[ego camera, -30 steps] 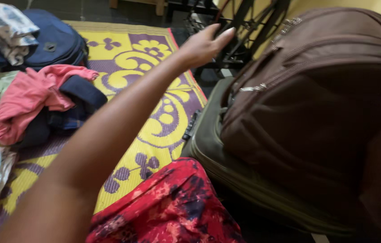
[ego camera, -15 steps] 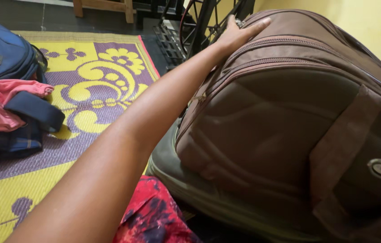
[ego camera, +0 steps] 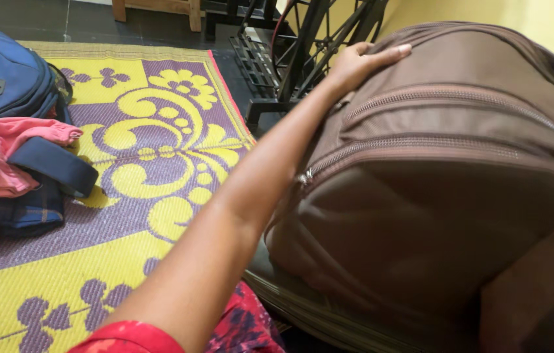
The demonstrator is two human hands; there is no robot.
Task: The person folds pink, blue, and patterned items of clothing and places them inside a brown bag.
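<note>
Left hand (ego camera: 362, 62) laid flat on top of brown backpack (ego camera: 447, 189), fingers together and stretched out, gripping nothing; right hand out of view; backpack bulging, zips shut, contents hidden, propped on an olive suitcase (ego camera: 303, 314); woven yellow-and-purple mat (ego camera: 152, 150) beside; pink cloth (ego camera: 2, 153) and blue bag (ego camera: 9, 78) at left.

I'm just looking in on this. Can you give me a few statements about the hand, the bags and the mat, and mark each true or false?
1. A hand rests on top of the brown bag. True.
2. The mat is plain green. False: it is yellow and purple with a floral pattern.
3. A blue backpack lies at the mat's far left. True.
4. The pink cloth lies on the brown bag. False: it lies on the left, beside the blue backpack.
5. Both hands grip the bag. False: only one hand shows.
</note>
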